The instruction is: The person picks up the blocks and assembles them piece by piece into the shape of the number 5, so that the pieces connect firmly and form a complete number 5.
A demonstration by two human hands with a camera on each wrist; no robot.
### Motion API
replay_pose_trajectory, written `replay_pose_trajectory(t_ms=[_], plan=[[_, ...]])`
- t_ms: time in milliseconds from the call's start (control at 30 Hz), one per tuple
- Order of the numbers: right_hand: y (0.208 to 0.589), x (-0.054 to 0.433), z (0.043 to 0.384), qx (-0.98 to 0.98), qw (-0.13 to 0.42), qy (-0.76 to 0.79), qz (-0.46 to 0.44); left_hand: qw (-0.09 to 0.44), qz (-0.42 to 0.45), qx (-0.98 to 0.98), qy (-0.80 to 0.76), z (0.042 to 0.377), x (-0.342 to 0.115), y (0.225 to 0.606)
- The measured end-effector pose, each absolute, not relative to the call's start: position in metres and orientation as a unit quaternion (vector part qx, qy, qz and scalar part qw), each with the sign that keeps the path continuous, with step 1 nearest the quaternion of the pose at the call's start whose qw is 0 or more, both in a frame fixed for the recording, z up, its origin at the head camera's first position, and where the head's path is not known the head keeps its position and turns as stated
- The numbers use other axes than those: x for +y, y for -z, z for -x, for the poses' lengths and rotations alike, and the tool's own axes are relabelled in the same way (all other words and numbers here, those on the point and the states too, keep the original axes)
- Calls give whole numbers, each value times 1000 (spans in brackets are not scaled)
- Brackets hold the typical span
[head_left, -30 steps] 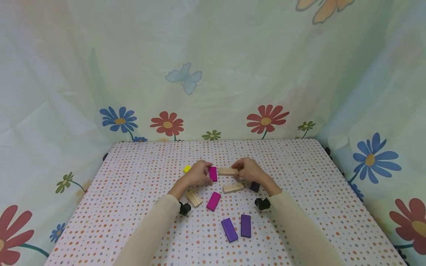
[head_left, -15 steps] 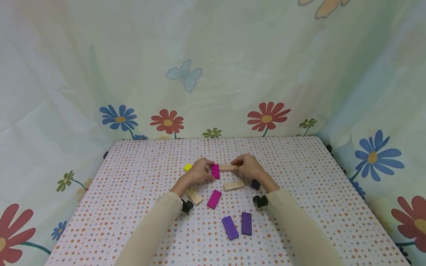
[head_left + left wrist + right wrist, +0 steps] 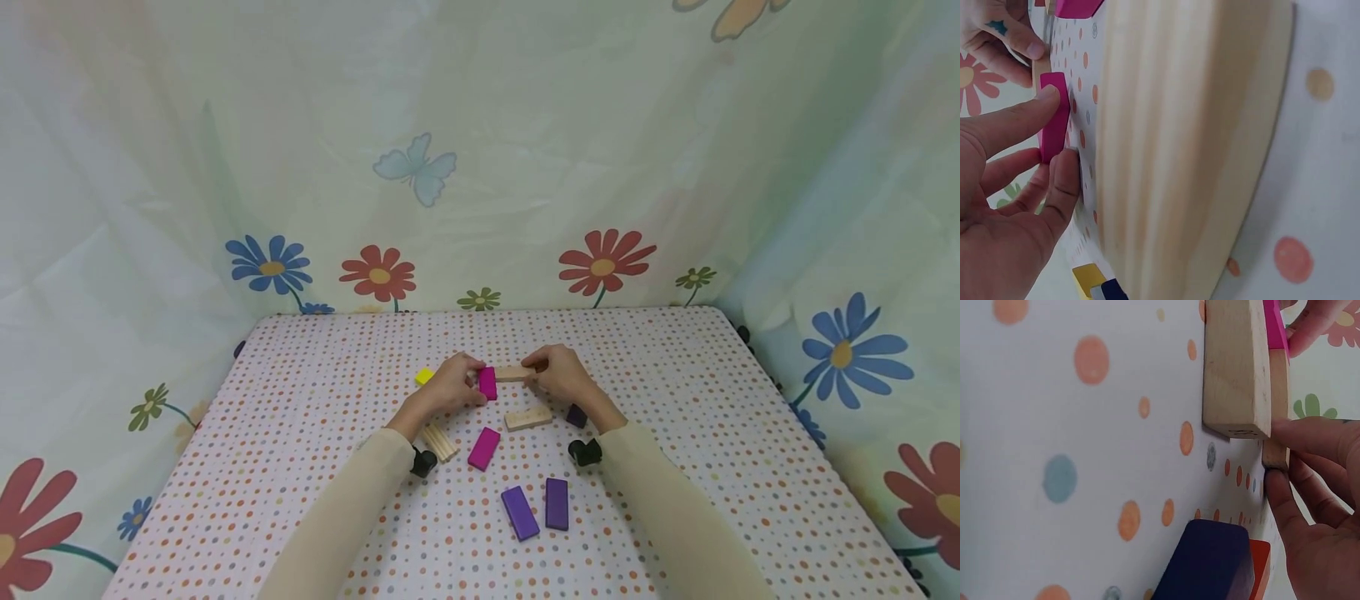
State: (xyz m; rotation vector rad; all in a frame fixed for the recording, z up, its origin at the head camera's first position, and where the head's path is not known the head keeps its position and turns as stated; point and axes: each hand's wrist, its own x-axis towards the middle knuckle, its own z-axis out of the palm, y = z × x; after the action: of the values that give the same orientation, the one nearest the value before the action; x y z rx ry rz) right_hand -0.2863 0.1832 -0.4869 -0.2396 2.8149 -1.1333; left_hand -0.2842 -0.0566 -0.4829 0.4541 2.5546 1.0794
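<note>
Left hand (image 3: 448, 385) and right hand (image 3: 561, 375) face each other over the far part of the bench (image 3: 637, 350), and each one has hold of a block. The left hand is bent part way, with its thumb at the near end of a bright pink block (image 3: 488, 383) and its fingers round the far end. The right hand pinches the right end of a wooden block (image 3: 512, 374) between thumb and fingers. Pink sits between the left hand and the wood. Its long way points away from the person, while the long way of the wood goes side to side, so the two make a corner. They look like they touch there, and that corner seems to matter most for the next move. The left hand is nearer to the pink one, the right hand to the free end of the wood. Closer to the person lie another wooden block (image 3: 528, 418) and another pink block (image 3: 484, 448). By the right wrist sits a dark block (image 3: 576, 416), with a red block (image 3: 1261, 562) just past it. A striped wooden piece (image 3: 440, 443) lies by the left wrist, and a yellow block (image 3: 424, 377) sits past the left hand. Two purple blocks (image 3: 520, 512) lie nearest the person.
</note>
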Motion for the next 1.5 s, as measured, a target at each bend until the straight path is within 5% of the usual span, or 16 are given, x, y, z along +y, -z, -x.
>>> replay_pose_trajectory(t_ms=[833,1500], plan=[[489,182,287,933,47,352,65,181,-179,892,-374,286,-56,483],[473,204,273,920,39,385,60,132,-221,880,-399,284,-78,469]])
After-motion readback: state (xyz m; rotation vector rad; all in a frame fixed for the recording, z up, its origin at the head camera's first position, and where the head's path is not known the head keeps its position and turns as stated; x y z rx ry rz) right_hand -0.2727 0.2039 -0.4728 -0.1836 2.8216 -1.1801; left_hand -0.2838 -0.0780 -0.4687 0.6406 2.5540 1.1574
